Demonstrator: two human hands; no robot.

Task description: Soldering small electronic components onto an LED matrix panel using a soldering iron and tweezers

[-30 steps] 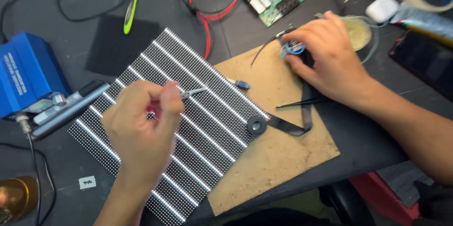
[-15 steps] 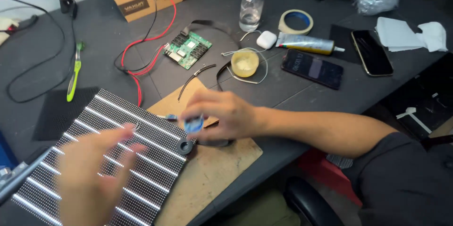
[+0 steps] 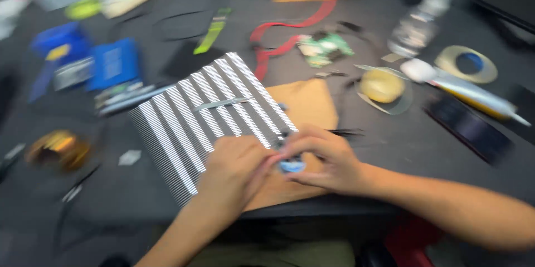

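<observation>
One small round blue object [image 3: 292, 165], lower centre of frame at the near edge of one striped black-and-white flat panel [image 3: 209, 119] on the dark table [image 3: 423, 144]: judged light, slippery, best pinched by its rim; left hand [image 3: 234, 169] and right hand [image 3: 323, 158] fingers closed around it, the exact grip blurred.

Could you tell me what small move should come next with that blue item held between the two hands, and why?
Probably steady it first. Both hands, left and right, pinch the small blue item at the striped panel's near corner, over the brown board. The view is blurred, so its grip cannot be judged.
</observation>
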